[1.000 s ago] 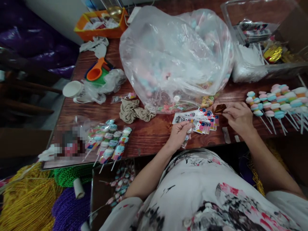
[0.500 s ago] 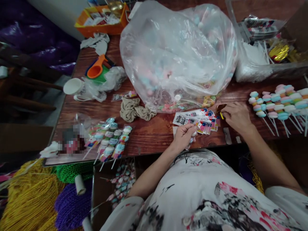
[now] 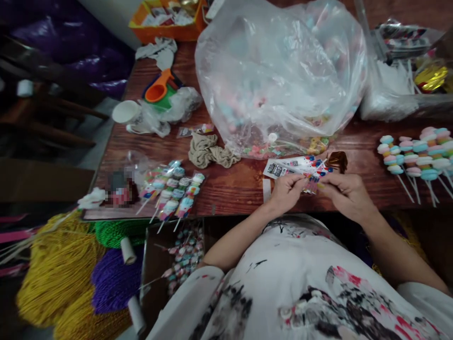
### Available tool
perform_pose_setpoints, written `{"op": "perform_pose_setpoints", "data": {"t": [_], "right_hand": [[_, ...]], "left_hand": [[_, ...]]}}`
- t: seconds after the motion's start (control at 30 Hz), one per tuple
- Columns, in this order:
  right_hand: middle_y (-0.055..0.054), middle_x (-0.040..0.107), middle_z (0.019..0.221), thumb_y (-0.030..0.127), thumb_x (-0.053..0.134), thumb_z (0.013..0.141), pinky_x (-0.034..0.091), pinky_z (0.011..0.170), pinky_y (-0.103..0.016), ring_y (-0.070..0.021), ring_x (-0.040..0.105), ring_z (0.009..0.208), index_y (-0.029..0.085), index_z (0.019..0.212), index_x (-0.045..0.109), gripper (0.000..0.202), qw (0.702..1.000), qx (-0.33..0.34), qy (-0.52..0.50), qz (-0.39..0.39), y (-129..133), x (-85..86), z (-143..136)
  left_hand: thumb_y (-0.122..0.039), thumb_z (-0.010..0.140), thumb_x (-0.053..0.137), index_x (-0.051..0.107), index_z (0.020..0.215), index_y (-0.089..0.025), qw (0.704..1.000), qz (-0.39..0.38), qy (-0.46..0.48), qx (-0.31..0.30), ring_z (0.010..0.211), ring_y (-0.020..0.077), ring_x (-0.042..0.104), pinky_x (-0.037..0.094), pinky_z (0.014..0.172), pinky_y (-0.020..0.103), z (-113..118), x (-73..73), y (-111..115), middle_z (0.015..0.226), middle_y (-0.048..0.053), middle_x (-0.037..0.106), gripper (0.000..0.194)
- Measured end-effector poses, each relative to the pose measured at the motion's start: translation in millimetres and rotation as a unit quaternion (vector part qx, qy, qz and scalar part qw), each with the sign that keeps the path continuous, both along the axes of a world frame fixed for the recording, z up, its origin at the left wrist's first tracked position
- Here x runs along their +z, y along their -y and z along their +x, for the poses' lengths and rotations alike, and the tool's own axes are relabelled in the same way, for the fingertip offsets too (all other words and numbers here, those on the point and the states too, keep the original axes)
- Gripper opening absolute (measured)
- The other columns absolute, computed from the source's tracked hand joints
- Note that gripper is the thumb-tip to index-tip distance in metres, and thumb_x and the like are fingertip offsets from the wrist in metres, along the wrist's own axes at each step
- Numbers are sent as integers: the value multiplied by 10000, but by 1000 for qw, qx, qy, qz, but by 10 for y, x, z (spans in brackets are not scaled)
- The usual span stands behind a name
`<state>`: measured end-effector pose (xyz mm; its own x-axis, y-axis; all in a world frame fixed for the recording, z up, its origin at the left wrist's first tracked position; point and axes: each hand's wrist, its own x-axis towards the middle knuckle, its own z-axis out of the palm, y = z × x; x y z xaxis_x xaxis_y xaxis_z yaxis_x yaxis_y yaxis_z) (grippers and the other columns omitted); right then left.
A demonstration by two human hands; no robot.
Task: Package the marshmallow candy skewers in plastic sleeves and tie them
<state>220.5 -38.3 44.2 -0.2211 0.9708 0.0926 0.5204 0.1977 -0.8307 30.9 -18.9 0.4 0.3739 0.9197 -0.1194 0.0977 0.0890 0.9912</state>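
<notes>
My left hand [image 3: 287,192] is closed in a pinch near the table's front edge. Facing it, my right hand [image 3: 345,192] is also closed, its fingertips close to my left ones. Between them is a small piece with colourful print, too small to make out fully. Printed labels [image 3: 279,168] lie fanned just behind my fingers. A bundle of bronze-gold ties [image 3: 337,162] rests at their right end. To the right, marshmallow skewers [image 3: 414,153] lie on white sticks. Wrapped marshmallow skewers [image 3: 175,196] lie at the left front.
A large clear bag [image 3: 279,75] of marshmallows fills the table's back middle. Beige cloth [image 3: 212,152], an orange scoop [image 3: 156,92] and an orange bin [image 3: 166,32] are left of it. A clear tub [image 3: 392,106] stands back right. An open box [image 3: 152,264] sits below the table edge.
My right hand has moved left, up to my left hand. The bronze-gold ties now lie spread behind the fingers. The whole view has shifted, with things appearing further right.
</notes>
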Motion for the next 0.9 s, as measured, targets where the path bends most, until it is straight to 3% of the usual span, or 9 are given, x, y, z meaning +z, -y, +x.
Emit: {"op": "perform_pose_setpoints", "data": {"t": [0.1, 0.2, 0.37, 0.57, 0.77, 0.9], "right_hand": [[27, 547, 590, 302, 515, 892, 345, 574, -247, -98, 462, 571, 175, 654, 601, 284, 997, 49, 6, -51, -23, -29, -217], [33, 472, 552, 326, 491, 868, 306, 566, -251, -100, 414, 559, 182, 601, 534, 306, 995, 71, 21, -72, -115, -83, -265], [35, 408, 514, 276, 474, 817, 276, 555, -259, -94, 371, 523, 188, 540, 461, 290, 992, 96, 65, -43, -173, -21, -254], [43, 389, 511, 328, 495, 849, 278, 535, -253, -93, 358, 520, 191, 549, 472, 330, 995, 72, 15, -62, -198, 32, -275], [29, 450, 517, 271, 479, 837, 291, 554, -266, -99, 393, 510, 190, 582, 505, 269, 996, 71, 59, -6, -192, 4, -333], [9, 527, 549, 239, 516, 836, 321, 557, -270, -109, 436, 524, 186, 621, 568, 227, 995, 71, 54, 34, -149, -24, -357]], "left_hand": [[-302, 912, 465, 597, 688, -149, 993, 112, -44, -17, 647, 109, 458, 361, 636, 249, -36, 41, 14, 659, -8, 509, 301], [-246, 907, 442, 557, 681, -159, 982, 163, -91, -41, 715, 134, 488, 373, 693, 267, -125, 103, 56, 699, 7, 514, 268], [-346, 959, 405, 573, 764, -172, 978, 154, -118, -76, 742, 155, 500, 398, 716, 274, -234, 167, 91, 756, 25, 520, 311], [-285, 913, 465, 575, 903, -168, 964, 215, -100, -117, 842, 188, 507, 409, 800, 306, -264, 189, 53, 867, 61, 554, 161], [-391, 979, 374, 471, 692, -191, 980, 166, -93, -63, 730, 150, 453, 378, 729, 281, -240, 170, 37, 718, 14, 457, 363], [-388, 961, 397, 423, 638, -194, 985, 148, -85, -29, 678, 137, 418, 356, 685, 283, -247, 149, 6, 660, -1, 418, 377]]}}
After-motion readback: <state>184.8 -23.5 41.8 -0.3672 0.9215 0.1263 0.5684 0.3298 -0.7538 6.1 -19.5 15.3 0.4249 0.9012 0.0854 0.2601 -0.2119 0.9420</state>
